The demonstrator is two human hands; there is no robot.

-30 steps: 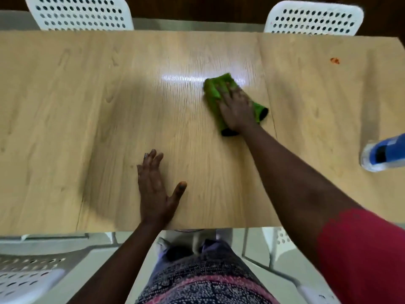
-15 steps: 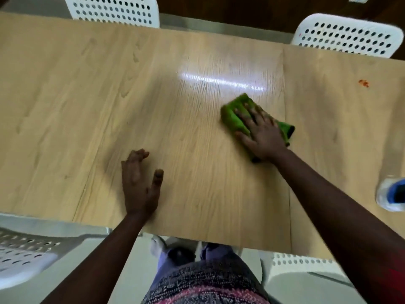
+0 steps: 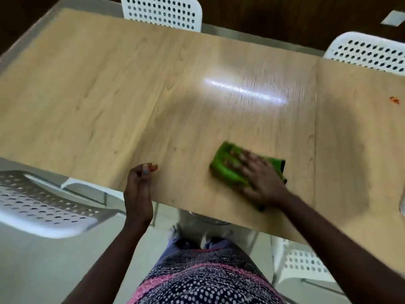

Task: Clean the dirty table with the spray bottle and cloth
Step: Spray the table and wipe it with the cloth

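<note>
A folded green cloth (image 3: 223, 170) lies on the light wooden table (image 3: 109, 84), close to the near edge. My right hand (image 3: 260, 181) presses flat on top of it with fingers spread; the hand is motion-blurred. My left hand (image 3: 139, 189) stands on its side at the near table edge, left of the cloth, fingers loosely bent and holding nothing. A small orange stain (image 3: 394, 99) marks the table at the far right. Only a sliver of the spray bottle (image 3: 402, 207) shows at the right border.
White perforated chairs stand around the table: one at the far side (image 3: 162, 12), one far right (image 3: 368, 51), one near left (image 3: 32, 200), one under the near right edge (image 3: 302, 262). A lamp glare streaks the tabletop's middle.
My right hand has dragged the cloth from the table's middle toward the near edge. My left hand has lifted from lying flat onto its side at the edge. The view has swung left.
</note>
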